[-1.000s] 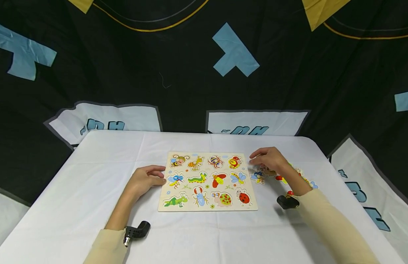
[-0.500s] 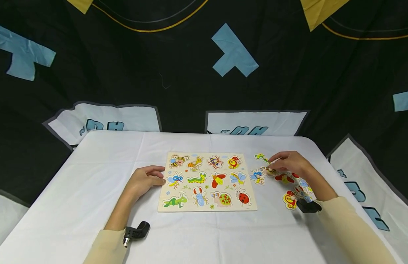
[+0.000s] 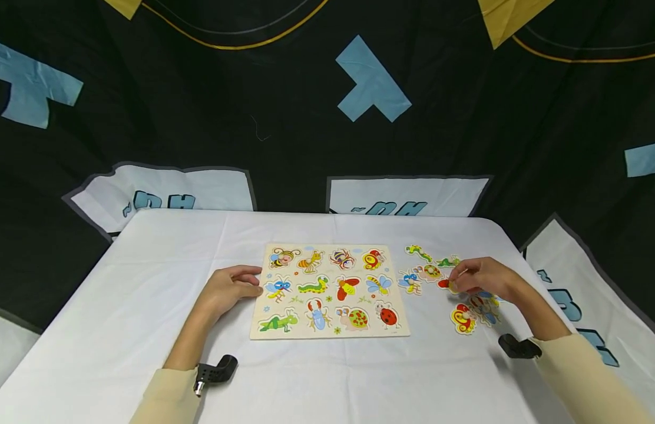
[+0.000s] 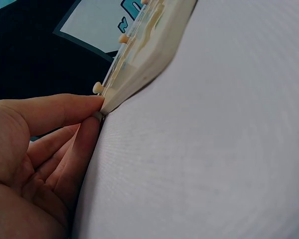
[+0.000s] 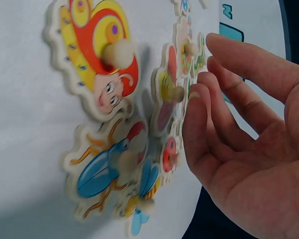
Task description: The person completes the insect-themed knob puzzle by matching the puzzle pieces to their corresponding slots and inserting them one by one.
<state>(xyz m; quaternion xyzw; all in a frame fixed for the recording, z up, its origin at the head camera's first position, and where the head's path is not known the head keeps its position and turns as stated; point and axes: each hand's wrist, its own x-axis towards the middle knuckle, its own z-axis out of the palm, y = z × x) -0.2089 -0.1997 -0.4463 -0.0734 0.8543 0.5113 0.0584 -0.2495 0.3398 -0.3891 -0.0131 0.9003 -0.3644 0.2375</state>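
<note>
A wooden peg-puzzle board (image 3: 330, 300) printed with insects lies on the white table. My left hand (image 3: 229, 291) touches its left edge with index finger and thumb; in the left wrist view those fingertips (image 4: 92, 107) meet the board's edge. To the right, my right hand (image 3: 481, 277) is over a group of loose puzzle pieces, fingers loosely bent with nothing between them. In the right wrist view its fingertips are near a red-winged insect piece (image 5: 164, 89) with a wooden knob. A butterfly piece (image 5: 107, 59) and a blue beetle piece (image 5: 97, 172) lie close by.
A mosquito piece (image 3: 410, 282), a snail piece (image 3: 429, 272) and a caterpillar piece (image 3: 419, 253) lie between board and right hand. A ladybug piece (image 5: 169, 154) and a dragonfly piece (image 5: 144, 194) are partly covered by neighbours. Black cloth (image 3: 306, 135) hangs behind the table.
My right hand has moved from beside the board's right edge, rightward and nearer to me, over the loose pieces, uncovering the caterpillar and snail pieces. The left hand stays at the board.
</note>
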